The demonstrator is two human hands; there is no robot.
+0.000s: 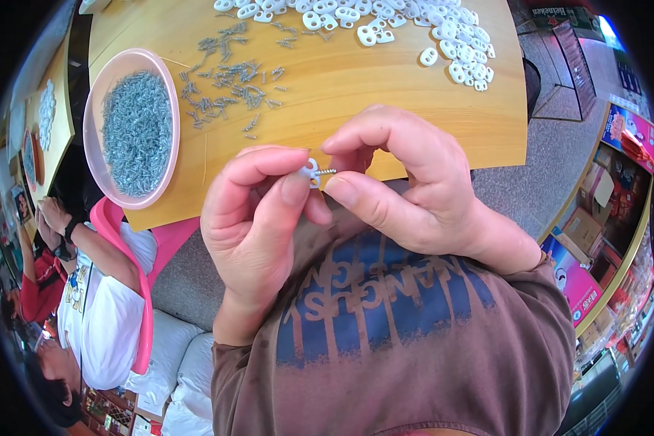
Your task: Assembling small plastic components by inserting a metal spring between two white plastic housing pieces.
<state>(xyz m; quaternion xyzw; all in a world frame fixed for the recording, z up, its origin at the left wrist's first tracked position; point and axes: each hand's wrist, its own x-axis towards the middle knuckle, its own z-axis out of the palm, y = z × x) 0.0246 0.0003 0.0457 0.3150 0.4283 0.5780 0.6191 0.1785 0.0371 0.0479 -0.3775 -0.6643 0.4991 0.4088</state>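
My left hand pinches a small white plastic piece with two holes between thumb and fingertips, just past the table's near edge. A silver screw passes through this piece, its threaded end pointing right. Around that end sits my right hand, its thumb and forefinger apart, one below and one above the screw. Neither of those fingertips appears closed on it. The screw's head is hidden behind my left fingers.
A pink bowl full of screws stands on the wooden table at left. Loose screws lie beside it, and many white two-hole pieces are heaped at the far side. Left, a person sits by a pink chair.
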